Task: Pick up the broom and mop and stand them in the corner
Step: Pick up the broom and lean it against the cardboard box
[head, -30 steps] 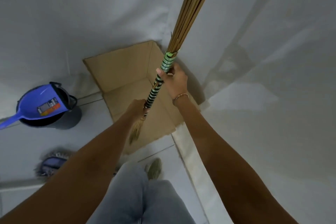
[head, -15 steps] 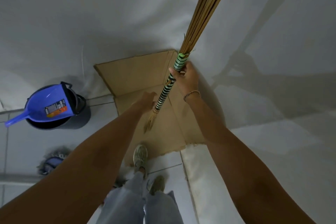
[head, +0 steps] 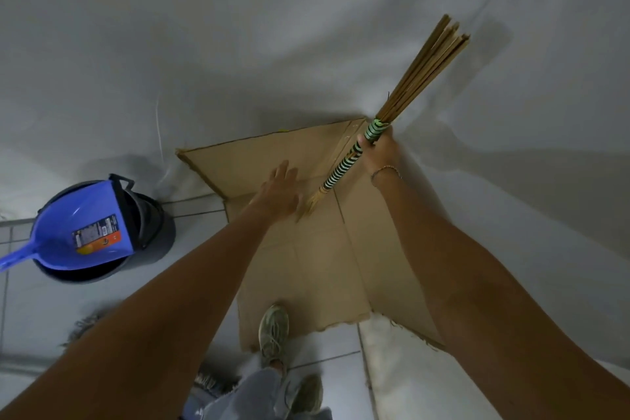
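Observation:
A stick broom [head: 344, 167] with a black-and-green striped wrap stands tilted in the wall corner, its long straw sticks [head: 422, 72] pointing up against the right wall and its short end near the cardboard. My right hand [head: 378, 155] grips the striped wrap near its top. My left hand [head: 281, 193] is off the broom, fingers spread, just left of the broom's lower end. A mop head [head: 81, 327] with grey fringe lies on the floor at lower left, mostly hidden behind my left arm.
Flattened cardboard [head: 306, 266] lines the corner floor and lower walls. A dark bucket [head: 156, 235] holding a blue dustpan [head: 81, 228] stands against the left wall. My shoe [head: 272, 331] is on the cardboard's near edge. White tiles cover the floor.
My left hand has let go of the broom's lower end and opened. My right hand has carried the broom to the right, into the corner, and I stepped closer.

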Tool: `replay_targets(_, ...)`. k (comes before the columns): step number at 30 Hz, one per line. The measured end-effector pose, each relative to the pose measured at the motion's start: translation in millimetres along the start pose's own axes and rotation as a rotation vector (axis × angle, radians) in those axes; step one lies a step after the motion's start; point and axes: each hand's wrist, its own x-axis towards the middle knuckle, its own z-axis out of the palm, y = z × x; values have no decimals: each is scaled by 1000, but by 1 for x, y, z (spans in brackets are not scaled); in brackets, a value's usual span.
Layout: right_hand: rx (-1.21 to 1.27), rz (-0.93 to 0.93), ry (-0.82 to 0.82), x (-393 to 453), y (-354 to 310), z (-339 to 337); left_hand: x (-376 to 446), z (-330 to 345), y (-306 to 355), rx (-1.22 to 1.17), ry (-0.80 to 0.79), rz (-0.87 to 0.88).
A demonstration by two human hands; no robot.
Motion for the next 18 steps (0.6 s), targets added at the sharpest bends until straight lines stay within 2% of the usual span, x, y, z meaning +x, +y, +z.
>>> replay_targets(4, -27, 31, 60, 39, 0, 14, 12, 8, -18, 22, -44, -20)
replay_targets(9, -73, 113, 142, 74, -3, 15, 21, 16, -29, -76, -31, -3)
replay_targets(13, -159, 141, 91, 66, 1, 11, 12, 22, -33, -102, -57, -47)
replay_targets(16, -288, 7, 19, 20, 5, 15, -2, 20, -26, -97, -87, -47)
replay_targets(18, -263, -46, -108, -21, 15, 21, -17, 16, -16, -147, -107, -70)
